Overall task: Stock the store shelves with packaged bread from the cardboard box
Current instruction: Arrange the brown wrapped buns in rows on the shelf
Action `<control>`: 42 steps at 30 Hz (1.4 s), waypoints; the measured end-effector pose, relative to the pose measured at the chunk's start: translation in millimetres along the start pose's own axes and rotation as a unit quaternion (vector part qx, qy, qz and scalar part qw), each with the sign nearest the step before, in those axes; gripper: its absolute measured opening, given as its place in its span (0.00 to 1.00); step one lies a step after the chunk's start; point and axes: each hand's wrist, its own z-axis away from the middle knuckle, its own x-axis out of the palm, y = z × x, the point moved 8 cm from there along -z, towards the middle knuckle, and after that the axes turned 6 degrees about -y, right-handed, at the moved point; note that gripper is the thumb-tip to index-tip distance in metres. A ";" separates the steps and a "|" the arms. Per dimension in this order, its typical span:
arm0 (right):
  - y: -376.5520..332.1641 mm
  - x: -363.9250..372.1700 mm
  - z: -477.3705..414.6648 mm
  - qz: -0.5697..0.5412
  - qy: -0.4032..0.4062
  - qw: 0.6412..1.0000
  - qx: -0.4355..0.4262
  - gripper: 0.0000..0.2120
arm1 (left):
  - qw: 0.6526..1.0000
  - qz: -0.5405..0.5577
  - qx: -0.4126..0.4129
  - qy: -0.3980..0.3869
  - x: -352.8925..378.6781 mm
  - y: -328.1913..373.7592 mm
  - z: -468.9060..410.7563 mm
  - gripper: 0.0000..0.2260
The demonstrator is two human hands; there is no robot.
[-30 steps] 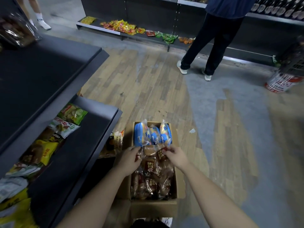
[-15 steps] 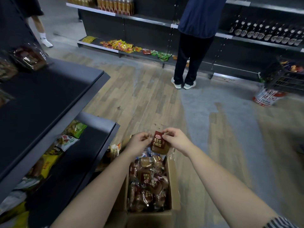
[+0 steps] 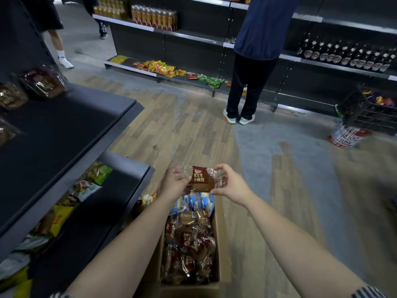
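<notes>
A brown bread packet [image 3: 200, 179] with a dark red label hangs in the air above the cardboard box [image 3: 223, 250]. My left hand [image 3: 175, 184] grips its left side and my right hand [image 3: 231, 183] pinches the clear wrapper on its right. The open box stands on the floor below, filled with several more brown bread packets [image 3: 189, 248] and blue-wrapped ones [image 3: 194, 202] at its far end. The dark store shelf [image 3: 64, 130] runs along my left, with bagged bread [image 3: 41, 82] on its upper level.
Snack bags [image 3: 83, 190] lie on the lower left shelf. A person in dark trousers [image 3: 250, 82] stands at the far shelving, which holds bottles [image 3: 345, 55] and snack packets [image 3: 161, 67]. A black crate [image 3: 371, 108] on a bucket sits at far right. Another person's leg [image 3: 59, 48] is at upper left.
Both hands went from reaching into the box to lifting one bread packet out and raising it. My view tilted upward, showing more of the far shelves.
</notes>
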 end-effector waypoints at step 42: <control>-355.1 172.8 -31.4 0.164 -0.068 0.882 -0.436 0.16 | 0.768 -0.475 0.019 0.430 -291.4 76.5 172.6 0.41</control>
